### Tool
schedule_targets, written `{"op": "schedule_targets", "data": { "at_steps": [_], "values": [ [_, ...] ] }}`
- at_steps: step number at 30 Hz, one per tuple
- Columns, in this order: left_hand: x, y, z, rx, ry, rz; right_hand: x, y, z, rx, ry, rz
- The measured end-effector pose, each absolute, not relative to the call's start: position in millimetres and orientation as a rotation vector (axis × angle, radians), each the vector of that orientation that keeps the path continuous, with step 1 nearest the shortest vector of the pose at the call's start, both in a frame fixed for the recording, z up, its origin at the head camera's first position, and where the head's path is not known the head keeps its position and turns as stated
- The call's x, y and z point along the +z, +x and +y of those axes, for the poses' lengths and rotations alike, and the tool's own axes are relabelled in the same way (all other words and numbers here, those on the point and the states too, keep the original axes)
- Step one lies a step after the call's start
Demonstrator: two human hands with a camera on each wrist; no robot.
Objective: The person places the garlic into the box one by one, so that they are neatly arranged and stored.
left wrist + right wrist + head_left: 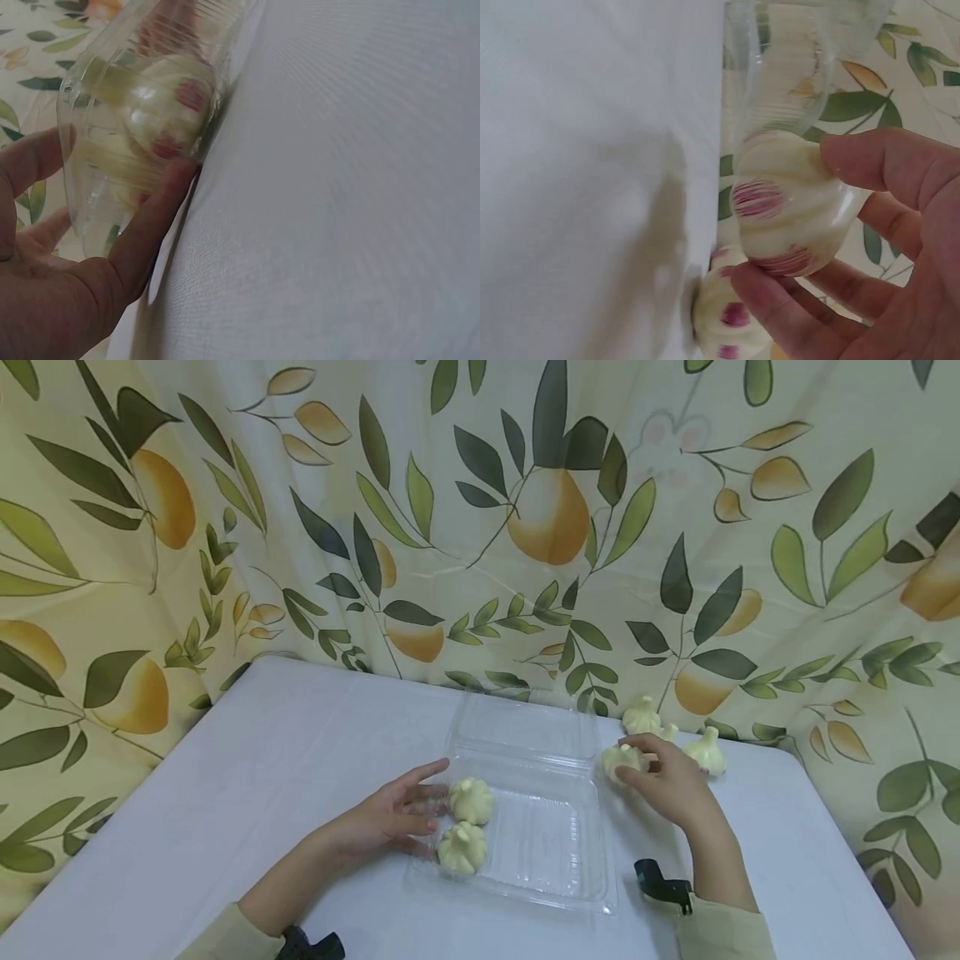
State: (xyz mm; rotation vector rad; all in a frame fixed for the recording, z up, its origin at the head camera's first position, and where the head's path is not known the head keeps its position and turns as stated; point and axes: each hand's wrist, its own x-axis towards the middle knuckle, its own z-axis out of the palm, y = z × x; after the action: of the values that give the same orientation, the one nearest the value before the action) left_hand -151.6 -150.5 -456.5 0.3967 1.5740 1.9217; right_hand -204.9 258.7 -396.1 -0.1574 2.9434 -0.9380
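A clear plastic clamshell container point(540, 839) lies with its lid point(521, 727) folded back. Two pale garlic bulbs point(471, 800) sit along its left side, one in front of the other. My left hand point(397, 818) touches the container's left wall, fingers spread and fairly straight; in the left wrist view the fingers point(154, 217) rest against the outside of the plastic. To the right of the container, my right hand point(671, 777) holds another garlic bulb point(795, 202) between thumb and fingers. Purple streaks show on this bulb in the right wrist view.
More garlic bulbs point(705, 752) stand at the back right of the white table point(315, 743), just beyond my right hand. A curtain point(480, 527) printed with fruit and leaves hangs along the table's back edge.
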Motion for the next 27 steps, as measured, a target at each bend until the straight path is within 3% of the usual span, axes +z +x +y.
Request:
{"op": "schedule_targets", "data": {
  "at_steps": [12, 18, 27],
  "values": [
    [-456.8, -151.4, -149.1, 1.923, 0.363, 1.603, -377.7, -198.9, 250.7, -0.890, -0.266, 3.138],
    [-458.6, -149.9, -148.5, 1.924, 0.370, 1.592, -364.5, -184.6, 250.4, -0.994, -0.219, 3.130],
    [-461.0, -152.1, -149.4, 1.938, 0.384, 1.578, -359.0, -172.7, 232.4, -1.142, -0.371, 3.052]
  ]
}}
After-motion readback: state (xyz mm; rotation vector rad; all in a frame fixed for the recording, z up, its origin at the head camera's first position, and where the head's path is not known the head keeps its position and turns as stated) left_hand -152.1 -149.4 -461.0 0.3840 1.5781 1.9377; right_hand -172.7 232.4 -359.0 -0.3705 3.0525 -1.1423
